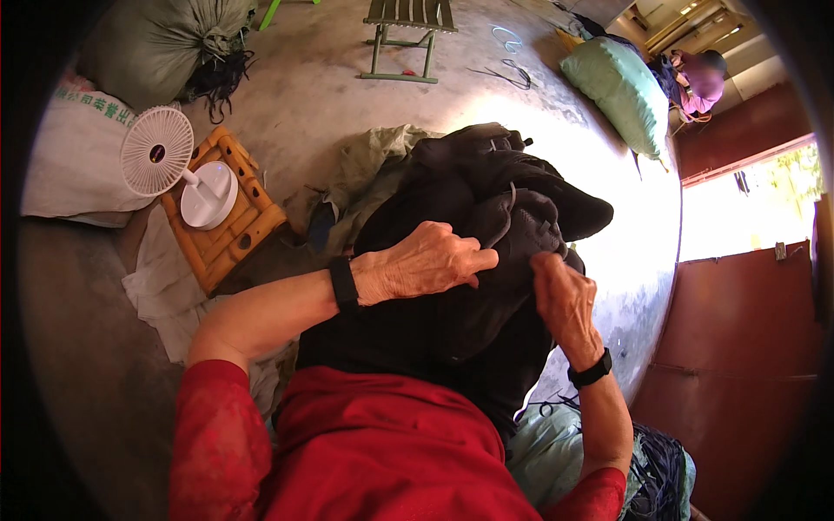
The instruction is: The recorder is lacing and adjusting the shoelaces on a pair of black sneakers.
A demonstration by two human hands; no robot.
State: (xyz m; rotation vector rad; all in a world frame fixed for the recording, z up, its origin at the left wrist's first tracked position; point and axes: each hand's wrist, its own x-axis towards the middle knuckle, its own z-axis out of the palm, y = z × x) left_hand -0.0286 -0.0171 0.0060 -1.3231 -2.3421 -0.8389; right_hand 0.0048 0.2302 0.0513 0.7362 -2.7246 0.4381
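A bundle of black caps [530, 221] lies across my lap, one stiff curved brim [584, 208] sticking out to the right. My left hand [432, 263] is over the near left side of the bundle, fingers curled and thumb close to the forefinger. Whatever lies in that pinch, if anything, is too small to make out. At the right side of the same dark cloth, my right hand [565, 300] is closed with its fingertips on a black cap. The dark folds hide where one cap ends and another begins.
Left of me a white fan [208, 198] stands on a bamboo stool [239, 239], beside a white sack [74, 165] and a grey sack [165, 52]. Ahead is a folding stool [404, 39]. A pale green sack [617, 91] and a person [695, 82] are far right.
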